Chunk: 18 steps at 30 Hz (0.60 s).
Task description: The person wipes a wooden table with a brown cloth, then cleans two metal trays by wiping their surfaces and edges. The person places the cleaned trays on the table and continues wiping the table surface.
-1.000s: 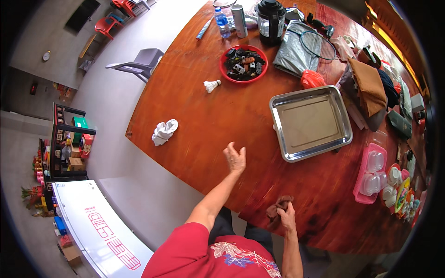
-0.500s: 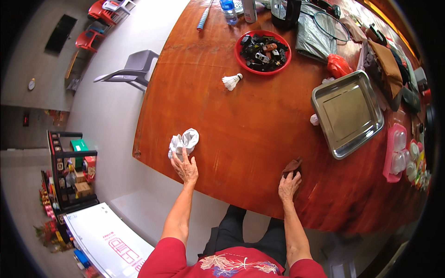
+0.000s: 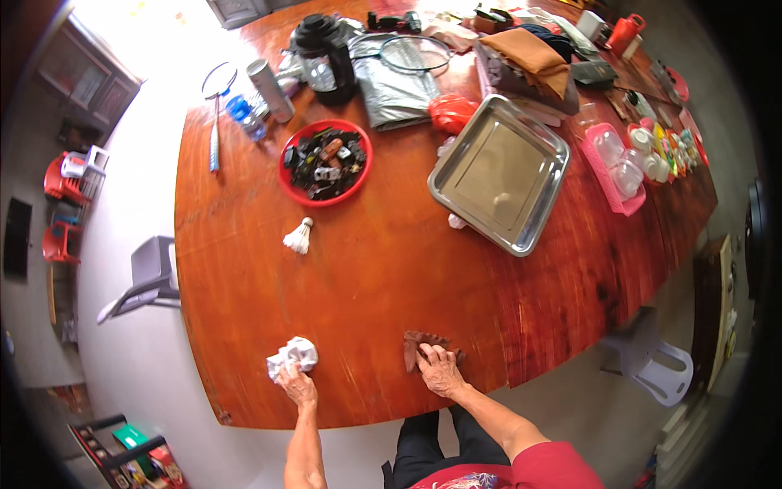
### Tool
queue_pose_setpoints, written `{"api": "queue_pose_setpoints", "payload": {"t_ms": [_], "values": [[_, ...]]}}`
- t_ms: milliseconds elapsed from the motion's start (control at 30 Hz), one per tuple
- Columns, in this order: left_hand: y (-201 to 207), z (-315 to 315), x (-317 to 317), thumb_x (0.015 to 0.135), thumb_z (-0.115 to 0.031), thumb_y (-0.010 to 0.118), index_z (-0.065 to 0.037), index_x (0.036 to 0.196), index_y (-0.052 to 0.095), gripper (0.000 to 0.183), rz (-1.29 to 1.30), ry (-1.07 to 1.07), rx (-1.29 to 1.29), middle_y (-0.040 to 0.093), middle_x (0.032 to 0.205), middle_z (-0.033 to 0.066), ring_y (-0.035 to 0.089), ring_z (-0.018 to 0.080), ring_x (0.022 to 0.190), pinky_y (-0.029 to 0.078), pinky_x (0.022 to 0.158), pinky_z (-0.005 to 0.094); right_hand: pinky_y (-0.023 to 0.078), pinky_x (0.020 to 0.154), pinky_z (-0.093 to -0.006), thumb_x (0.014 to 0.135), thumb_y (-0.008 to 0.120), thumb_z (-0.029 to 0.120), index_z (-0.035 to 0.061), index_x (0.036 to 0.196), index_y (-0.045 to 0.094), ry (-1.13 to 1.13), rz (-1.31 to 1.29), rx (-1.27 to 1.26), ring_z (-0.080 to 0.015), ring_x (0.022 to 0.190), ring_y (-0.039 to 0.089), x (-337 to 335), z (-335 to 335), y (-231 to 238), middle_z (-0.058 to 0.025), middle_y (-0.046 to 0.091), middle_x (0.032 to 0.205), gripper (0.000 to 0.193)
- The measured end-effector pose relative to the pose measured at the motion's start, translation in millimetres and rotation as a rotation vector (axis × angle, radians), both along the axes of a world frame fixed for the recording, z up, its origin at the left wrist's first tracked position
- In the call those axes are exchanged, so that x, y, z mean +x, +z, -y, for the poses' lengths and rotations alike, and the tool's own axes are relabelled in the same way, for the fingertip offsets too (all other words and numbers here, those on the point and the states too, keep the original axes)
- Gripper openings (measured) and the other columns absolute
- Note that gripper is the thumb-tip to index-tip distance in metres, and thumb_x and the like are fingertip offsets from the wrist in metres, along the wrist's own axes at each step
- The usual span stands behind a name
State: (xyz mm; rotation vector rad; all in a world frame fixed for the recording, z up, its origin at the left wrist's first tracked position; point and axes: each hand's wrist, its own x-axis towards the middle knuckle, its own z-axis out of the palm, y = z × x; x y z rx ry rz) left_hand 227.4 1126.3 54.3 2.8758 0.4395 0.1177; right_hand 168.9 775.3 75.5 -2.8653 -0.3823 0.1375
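Near the table's front left, a crumpled white cloth (image 3: 294, 355) lies on the wood. My left hand (image 3: 296, 385) grips its near edge, the fingers bent into the folds. To the right, a brown cloth (image 3: 415, 346) is partly spread on the tabletop. My right hand (image 3: 441, 371) is closed on its near right part, and the fingers hide some of the fabric. A white shuttlecock (image 3: 300, 236) rests farther in, beyond the white cloth.
A red bowl (image 3: 368, 167) of small toy cars and dark pieces stands beyond the shuttlecock. Right of it sits a metal tray (image 3: 440, 187). Bottles, rackets and a pink basket (image 3: 619, 191) line the far and right sides. The table (image 3: 358, 285) has a curved front edge.
The view has turned to the right. My right hand and the brown cloth are closer to the white cloth, and the brown cloth looks more spread. My left fingers have curled into the white cloth.
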Motion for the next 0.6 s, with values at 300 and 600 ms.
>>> {"api": "queue_pose_setpoints", "payload": {"t_ms": [300,600], "values": [[14.7,152.0,88.8,0.074,-0.002,0.062,-0.015,0.089,0.070,0.022,0.008,-0.474,-0.205,0.060,0.110,0.0115,0.050,0.0354,0.103,0.045,0.089,0.0445,0.034,0.086,-0.0382,0.076,0.057,0.016,0.0145,0.122,0.059,-0.002,0.015,0.122,-0.0240,0.112,0.037,10.0,27.3,10.5,-0.0047,0.042,0.126,0.047],[24.0,316.0,237.4,0.072,-0.025,0.078,-0.015,0.142,0.040,0.080,0.149,-0.438,-0.582,0.034,0.142,0.0177,0.038,0.0371,0.124,0.035,0.102,0.0467,0.039,0.088,-0.0430,0.068,0.067,0.012,0.0137,0.127,0.054,0.017,-0.161,0.280,-0.0286,0.112,0.043,1.3,64.1,7.8,-0.0076,0.045,0.128,0.060]]}}
